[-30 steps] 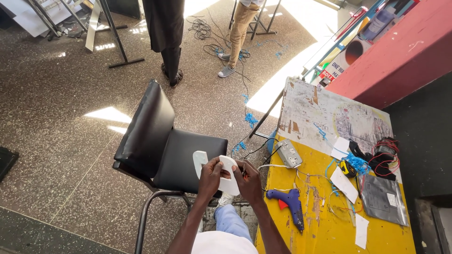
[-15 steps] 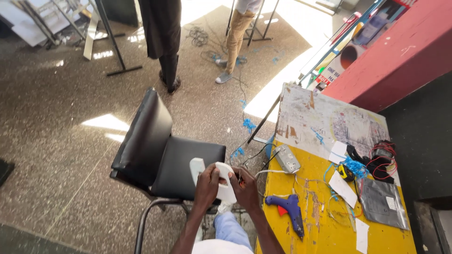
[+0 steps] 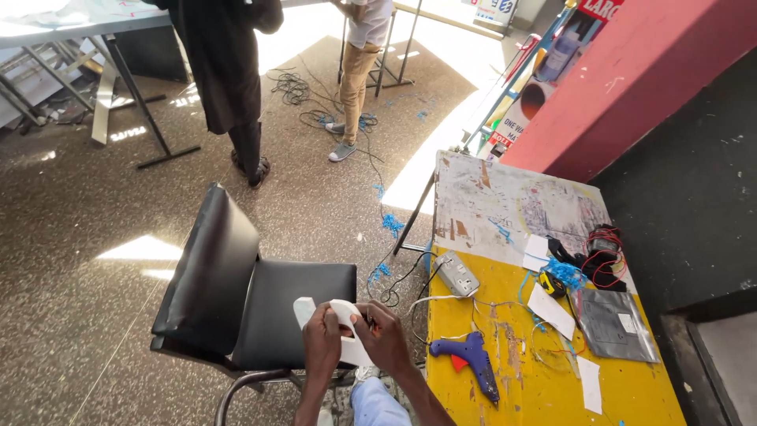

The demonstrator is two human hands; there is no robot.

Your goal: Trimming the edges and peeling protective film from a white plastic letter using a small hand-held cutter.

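We look down on a speckled stone floor (image 3: 95,237) with sunlit patches, a red wall (image 3: 631,87) at the upper right and a dark strip of floor beside it. A black padded chair (image 3: 236,308) stands below us, and to its right a worktable (image 3: 544,394) with a yellow top at the near end and a worn, paint-scuffed pale board (image 3: 505,205) at the far end.

Both our hands meet over the chair's front edge, just off the table's near left corner. The left hand (image 3: 322,347) and right hand (image 3: 380,339) have their fingers curled tight around a white curved piece (image 3: 341,322), which sticks out above the knuckles; its lower part is hidden by the hands, so we cannot tell its full shape.

On the yellow top, a blue glue gun (image 3: 471,359) with a red trigger lies near the left edge, and a grey power socket block (image 3: 457,274) sits further up that edge. White paper slips (image 3: 550,309) lie mid-table, a grey flat pouch (image 3: 615,325) by the right edge, and red and black wires (image 3: 603,256) near the far right.

A colourful printed sign (image 3: 536,79) leans against the red wall, partly cut off at the top. Two standing people (image 3: 229,79) show legs and torsos only.
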